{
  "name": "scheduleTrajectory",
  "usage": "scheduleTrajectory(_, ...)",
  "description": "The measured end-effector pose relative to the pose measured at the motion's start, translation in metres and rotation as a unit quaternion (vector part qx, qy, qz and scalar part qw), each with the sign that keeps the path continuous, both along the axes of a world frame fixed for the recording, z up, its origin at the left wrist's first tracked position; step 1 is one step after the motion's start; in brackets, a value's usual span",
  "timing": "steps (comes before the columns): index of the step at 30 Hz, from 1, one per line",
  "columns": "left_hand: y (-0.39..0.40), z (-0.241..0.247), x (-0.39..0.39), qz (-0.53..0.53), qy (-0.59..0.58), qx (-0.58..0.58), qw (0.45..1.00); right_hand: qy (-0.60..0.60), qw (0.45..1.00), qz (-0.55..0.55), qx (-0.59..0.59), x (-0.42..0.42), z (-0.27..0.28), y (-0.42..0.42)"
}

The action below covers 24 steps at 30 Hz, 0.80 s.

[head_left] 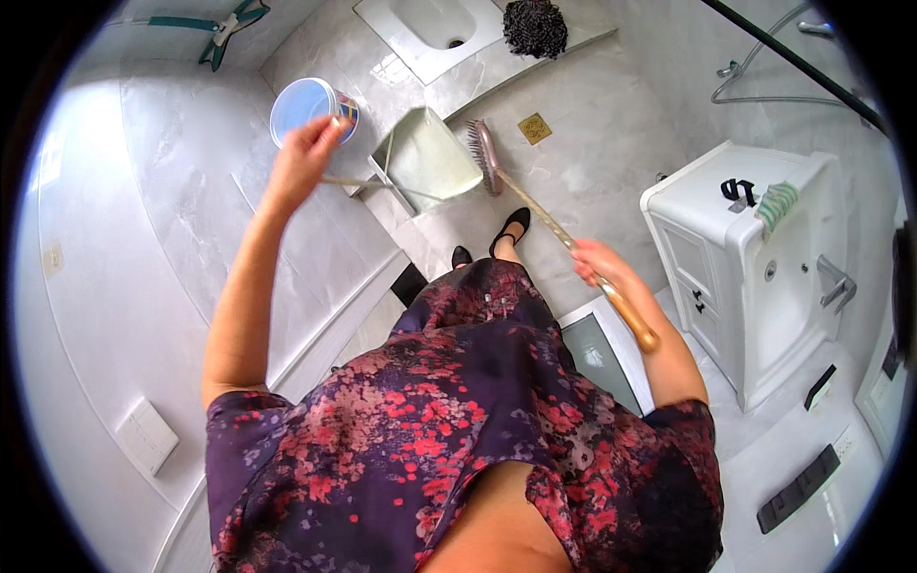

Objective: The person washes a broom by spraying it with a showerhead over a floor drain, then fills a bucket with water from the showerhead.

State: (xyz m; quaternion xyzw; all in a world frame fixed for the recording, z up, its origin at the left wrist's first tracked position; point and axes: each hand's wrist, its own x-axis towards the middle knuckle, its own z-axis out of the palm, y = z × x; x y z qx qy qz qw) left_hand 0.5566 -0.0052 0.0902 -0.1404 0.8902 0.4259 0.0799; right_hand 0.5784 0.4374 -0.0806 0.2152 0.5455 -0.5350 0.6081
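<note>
My right hand [600, 262] is closed around the broom's speckled handle [537, 204], and its orange-brown grip end [634, 319] lies along my forearm. The broom head [488, 157], pinkish with dark bristles, rests on the floor just right of the dustpan. My left hand [304, 157] is curled in a fist at the upper end of the thin dustpan handle [354, 182]; the fingers are mostly hidden. The pale dustpan [430, 154] sits on the tiles, its open side toward the broom head.
Beyond my left hand stands a white plastic bucket [304, 107]. A squat toilet [437, 32] is set into a raised step, with a dark mop head [535, 29] beside it. A brass floor drain [534, 129] lies ahead. The white washbasin cabinet [706, 279] stands at right, bearing a striped cloth [776, 205].
</note>
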Motion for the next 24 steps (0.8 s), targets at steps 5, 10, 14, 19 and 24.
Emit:
scheduleTrajectory(5,0.014,-0.104,0.012,0.008,-0.049,-0.008,0.999,0.071,0.986,0.037,0.145,-0.022,0.091,0.042)
scheduleTrajectory(10,0.042,-0.170,-0.018,0.029,-0.076,-0.063,0.995,0.184,0.951,0.031,0.246,-0.079,0.022,0.064)
scheduleTrajectory(14,0.052,-0.201,-0.045,0.040,-0.089,-0.040,0.994,0.262,0.918,0.020,0.296,-0.160,-0.080,0.071)
scheduleTrajectory(19,0.081,-0.244,-0.076,0.016,-0.087,-0.028,0.996,0.306,0.882,0.066,0.353,-0.226,-0.160,0.061)
scheduleTrajectory(24,0.084,-0.260,-0.083,0.003,-0.125,-0.042,0.991,0.525,0.740,0.220,0.359,-0.133,-0.177,0.028)
